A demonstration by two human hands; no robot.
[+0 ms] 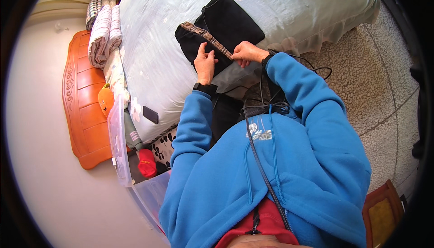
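Observation:
A black folded cloth item (235, 24), perhaps a garment, lies on the bed near its close edge. Across it runs a narrow beige plaid strip (205, 34), slanting from upper left to lower right. My right hand (246, 53) pinches the lower right end of this strip between thumb and fingers. Over the black cloth's near left part is my left hand (205, 65), its index finger stretched out and the thumb apart, holding nothing. Whether the strip is sewn to the black cloth or lies loose on it, I cannot tell.
The bed has a pale blue flowered cover (149, 44). A dark phone (150, 115) rests on it at left. Folded quilts (100, 42) are stacked by the wooden headboard (86, 108). Below stands a clear plastic bin (118, 144) beside a red cloth item (147, 163). Black cords (260, 89) hang before me.

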